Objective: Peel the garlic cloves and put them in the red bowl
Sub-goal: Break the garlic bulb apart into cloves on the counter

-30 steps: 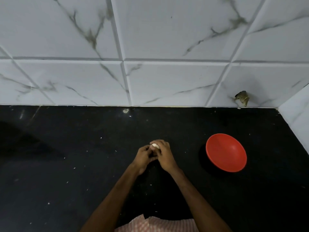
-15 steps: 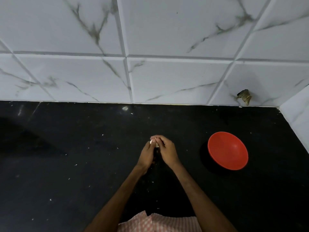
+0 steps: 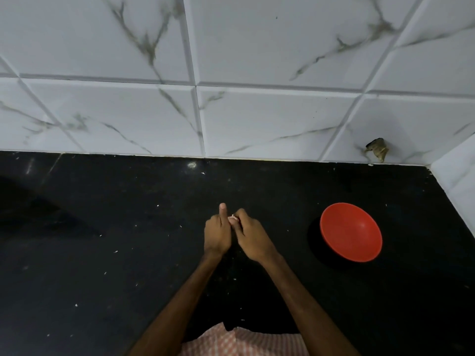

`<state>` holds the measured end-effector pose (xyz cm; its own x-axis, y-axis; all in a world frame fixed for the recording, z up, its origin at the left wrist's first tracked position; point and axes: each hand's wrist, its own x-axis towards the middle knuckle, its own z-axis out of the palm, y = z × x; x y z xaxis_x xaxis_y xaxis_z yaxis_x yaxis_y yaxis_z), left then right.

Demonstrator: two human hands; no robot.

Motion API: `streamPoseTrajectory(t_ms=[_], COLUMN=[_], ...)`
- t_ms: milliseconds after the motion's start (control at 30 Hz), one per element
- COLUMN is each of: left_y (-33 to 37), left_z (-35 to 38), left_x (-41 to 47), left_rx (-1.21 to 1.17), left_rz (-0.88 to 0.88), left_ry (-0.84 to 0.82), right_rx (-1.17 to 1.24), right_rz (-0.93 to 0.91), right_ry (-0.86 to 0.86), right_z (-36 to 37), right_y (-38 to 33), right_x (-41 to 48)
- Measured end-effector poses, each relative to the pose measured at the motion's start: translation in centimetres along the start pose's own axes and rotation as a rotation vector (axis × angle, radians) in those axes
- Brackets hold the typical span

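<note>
— While the left hand and the right hand are meeting over the middle of the dark surface, why is nothing going into the red bowl?

— Because the garlic clove is being peeled just now, I'd judge. The left hand is curling round it to steady it, one digit sticking straight up. The right hand is pinching at its top, likely tugging at skin.

— And the bowl?

— It is sitting well apart to the right and looking empty. I'd say it is waiting within the right hand's reach for the drop. Pale flecks, probably skin, are lying scattered around.
</note>
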<state>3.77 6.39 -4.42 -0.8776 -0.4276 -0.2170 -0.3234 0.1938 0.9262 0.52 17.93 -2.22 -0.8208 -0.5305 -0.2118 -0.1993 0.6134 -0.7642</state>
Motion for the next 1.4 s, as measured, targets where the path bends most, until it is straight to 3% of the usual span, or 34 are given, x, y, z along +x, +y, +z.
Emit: streamPoseTrajectory(t_ms=[67,233,400,533,833,967,1033,1200,1300,1400], left_y=[0.2,0.0,-0.5,-1.4,0.1,0.6,1.4,2.5,1.1,-0.2], left_z=[-0.1,0.3,0.5,0.2,-0.8,-0.7,-0.6,-1.0,-1.1,-1.0], left_x=[-0.3,-0.7,-0.4,1.0,0.6,0.6,0.6,0.5,0.6,0.2], left_rx=[0.046,0.109,-0.118,-0.255,-0.324,-0.208,-0.167,-0.155,-0.186,-0.188], left_rz=[-0.004,0.024,-0.075,-0.07,-0.111,-0.053,-0.048,0.066,0.126,0.035], left_ry=[0.054,0.053,-0.034,-0.137,-0.09,-0.021,0.031,-0.139,-0.156,-0.192], right_rx=[-0.083,0.051,0.293,0.448,0.707,0.48,0.395,0.334,0.39,0.489], right_rz=[0.001,0.025,0.223,0.261,0.306,0.155,0.069,-0.086,-0.061,0.043], right_ry=[0.025,0.15,0.183,0.155,0.156,0.049,0.077,0.181,0.153,0.132], right_z=[0.2,1.3,0.3,-0.2,-0.5,-0.6,-0.1,0.6,1.2,1.6], right_y=[-0.6,-0.8,-0.9,-0.4,-0.3,-1.4,-1.7,-1.4,-1.3,-0.9], right_x=[0.1,-0.3,0.5,0.9,0.8,0.6,0.7,0.9,0.8,0.7])
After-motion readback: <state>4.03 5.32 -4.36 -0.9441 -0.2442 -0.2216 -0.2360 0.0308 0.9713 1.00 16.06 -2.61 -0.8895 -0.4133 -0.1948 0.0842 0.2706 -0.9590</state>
